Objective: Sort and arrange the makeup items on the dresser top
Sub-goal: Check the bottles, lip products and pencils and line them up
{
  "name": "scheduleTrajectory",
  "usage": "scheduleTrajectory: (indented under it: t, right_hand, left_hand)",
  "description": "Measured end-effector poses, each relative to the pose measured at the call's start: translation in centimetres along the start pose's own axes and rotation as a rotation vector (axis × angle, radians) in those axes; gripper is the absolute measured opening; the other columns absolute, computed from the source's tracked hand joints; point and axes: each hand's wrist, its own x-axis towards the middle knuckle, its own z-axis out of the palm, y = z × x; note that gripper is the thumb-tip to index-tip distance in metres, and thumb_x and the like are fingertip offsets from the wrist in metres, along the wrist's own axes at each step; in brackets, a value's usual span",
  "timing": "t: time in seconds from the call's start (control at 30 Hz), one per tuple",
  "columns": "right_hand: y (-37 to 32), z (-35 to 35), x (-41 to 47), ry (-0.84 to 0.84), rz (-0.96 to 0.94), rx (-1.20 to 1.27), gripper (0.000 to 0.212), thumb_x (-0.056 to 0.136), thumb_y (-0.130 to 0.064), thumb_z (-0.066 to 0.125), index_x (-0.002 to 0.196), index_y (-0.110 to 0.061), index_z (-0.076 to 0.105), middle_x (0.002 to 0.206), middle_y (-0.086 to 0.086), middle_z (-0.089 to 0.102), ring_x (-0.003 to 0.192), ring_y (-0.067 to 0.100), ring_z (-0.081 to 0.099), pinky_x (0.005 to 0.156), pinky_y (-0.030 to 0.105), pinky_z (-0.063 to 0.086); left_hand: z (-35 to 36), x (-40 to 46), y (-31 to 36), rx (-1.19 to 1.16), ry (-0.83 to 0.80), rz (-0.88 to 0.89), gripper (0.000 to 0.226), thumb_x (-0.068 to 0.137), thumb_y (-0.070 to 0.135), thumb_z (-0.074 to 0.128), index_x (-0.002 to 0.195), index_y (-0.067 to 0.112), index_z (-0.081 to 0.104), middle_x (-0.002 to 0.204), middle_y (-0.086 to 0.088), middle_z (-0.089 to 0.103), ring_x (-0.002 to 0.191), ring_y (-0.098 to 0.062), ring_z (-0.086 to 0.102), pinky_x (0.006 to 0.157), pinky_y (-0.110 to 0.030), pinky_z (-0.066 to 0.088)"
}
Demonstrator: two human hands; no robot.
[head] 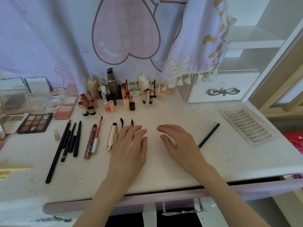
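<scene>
Head view. Both hands lie palm-down on the white dresser top (164,169), near the middle of its front edge. The left hand (129,145) has its fingers straight and together, holding nothing; its fingertips cover the lower ends of a black spoolie wand (122,122) and a small red-tipped applicator (132,122). The right hand (177,141) is flat as well, fingers relaxed and slightly spread, empty.

Left of the left hand, a row of long items runs front to back: a gold tube (111,138), a silver-capped lip wand (97,136), a glitter tube (89,143) and several black pencils (68,140). At the left edge lie an eyeshadow palette (35,122) and a pink blush compact (63,112), with clear boxes (37,102) behind. Upright bottles and lip tubes (114,95) cluster along the back edge. A single black pencil (209,135) lies just right of the right hand, and a lash tray (247,124) sits near the right edge.
</scene>
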Motion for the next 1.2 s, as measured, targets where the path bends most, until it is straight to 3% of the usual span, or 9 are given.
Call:
scheduleTrajectory:
  t: [0.13, 0.2, 0.37, 0.53, 0.73, 0.87, 0.97, 1.07, 1.2]
  right_hand:
    - [3.1, -4.5, -1.2, 0.157, 0.239, -0.084, 0.016, 0.088, -0.013, 0.062, 0.1, -0.011, 0.071, 0.086, -0.001, 0.061, 0.071, 0.007, 0.053, 0.075, 0.009, 0.039]
    - [4.9, -6.3, -1.7, 0.155, 0.38, -0.151, 0.018, 0.089, -0.014, 0.06, 0.104, -0.011, 0.07, 0.085, -0.001, 0.055, 0.073, 0.014, 0.052, 0.077, 0.022, 0.042]
    - [7.2, -7.6, -2.3, 0.106, 0.624, -0.233, 0.028, 0.091, -0.033, 0.055, 0.104, -0.01, 0.064, 0.092, 0.003, 0.056, 0.086, 0.019, 0.054, 0.079, 0.029, 0.04]
    - [7.1, -7.1, -1.9, 0.016, 0.711, -0.361, 0.044, 0.087, -0.054, 0.049, 0.098, -0.012, 0.059, 0.097, 0.002, 0.06, 0.095, 0.023, 0.057, 0.088, 0.04, 0.044]
    - [6.7, -6.8, -0.5, -0.084, 0.669, -0.422, 0.024, 0.091, -0.032, 0.048, 0.097, -0.011, 0.059, 0.1, 0.005, 0.063, 0.096, 0.024, 0.057, 0.085, 0.038, 0.043]
    - [5.9, -6.8, -0.2, -0.173, 0.502, -0.307, 0.012, 0.09, -0.026, 0.051, 0.09, -0.015, 0.056, 0.089, -0.001, 0.056, 0.085, 0.016, 0.049, 0.071, 0.026, 0.037]
    - [5.2, -7.1, -0.4, -0.296, 0.363, -0.176, 0.006, 0.093, -0.025, 0.05, 0.087, -0.023, 0.049, 0.081, -0.008, 0.056, 0.073, 0.01, 0.05, 0.062, 0.02, 0.034]
    - [4.4, -7.5, -0.5, -0.314, 0.309, 0.017, 0.013, 0.095, -0.02, 0.048, 0.085, -0.028, 0.045, 0.076, -0.01, 0.061, 0.066, 0.001, 0.055, 0.057, 0.014, 0.039]
    - [3.5, -7.5, -0.5, -0.292, 0.204, 0.027, 0.005, 0.094, -0.025, 0.05, 0.091, -0.023, 0.047, 0.074, -0.002, 0.061, 0.066, 0.012, 0.053, 0.06, 0.022, 0.039]
  left_hand:
    - [1.0, 0.6, 2.4, -0.106, -0.179, 0.1, 0.036, 0.09, 0.027, 0.041, 0.113, 0.01, 0.062, 0.112, -0.005, 0.063, 0.106, -0.021, 0.058, 0.088, -0.034, 0.049]
    - [1.7, 1.0, 3.8, -0.15, -0.247, 0.148, 0.035, 0.09, 0.027, 0.046, 0.118, 0.01, 0.06, 0.113, -0.004, 0.063, 0.107, -0.02, 0.057, 0.088, -0.033, 0.049]
    - [4.1, 2.4, 7.8, -0.16, -0.322, 0.233, 0.036, 0.09, 0.033, 0.046, 0.113, 0.011, 0.063, 0.104, -0.004, 0.063, 0.097, -0.023, 0.056, 0.079, -0.032, 0.048]
    - [5.5, 2.2, 10.1, -0.136, -0.44, 0.31, 0.038, 0.092, 0.033, 0.045, 0.124, 0.013, 0.054, 0.119, -0.002, 0.054, 0.111, -0.021, 0.043, 0.088, -0.029, 0.034]
    - [4.9, 2.4, 9.2, -0.214, -0.485, 0.361, 0.054, 0.087, 0.044, 0.026, 0.11, 0.015, 0.065, 0.113, 0.001, 0.061, 0.107, -0.02, 0.048, 0.086, -0.035, 0.045]
    - [3.8, 3.5, 7.7, -0.246, -0.341, 0.218, 0.033, 0.09, 0.021, 0.048, 0.121, 0.012, 0.056, 0.125, -0.007, 0.054, 0.116, -0.024, 0.046, 0.096, -0.038, 0.043]
    - [2.7, 4.7, 6.3, -0.226, -0.318, 0.195, 0.038, 0.089, 0.011, 0.057, 0.127, 0.014, 0.051, 0.13, -0.003, 0.048, 0.122, -0.018, 0.039, 0.101, -0.023, 0.031]
    - [1.4, 5.5, 5.7, -0.287, -0.391, 0.141, 0.025, 0.091, 0.014, 0.054, 0.116, 0.014, 0.059, 0.11, 0.0, 0.058, 0.098, -0.012, 0.048, 0.083, -0.012, 0.032]
    - [0.0, 5.5, 5.6, -0.38, -0.363, 0.043, 0.013, 0.09, 0.018, 0.057, 0.102, 0.016, 0.061, 0.086, 0.011, 0.058, 0.073, 0.0, 0.048, 0.073, -0.008, 0.037]
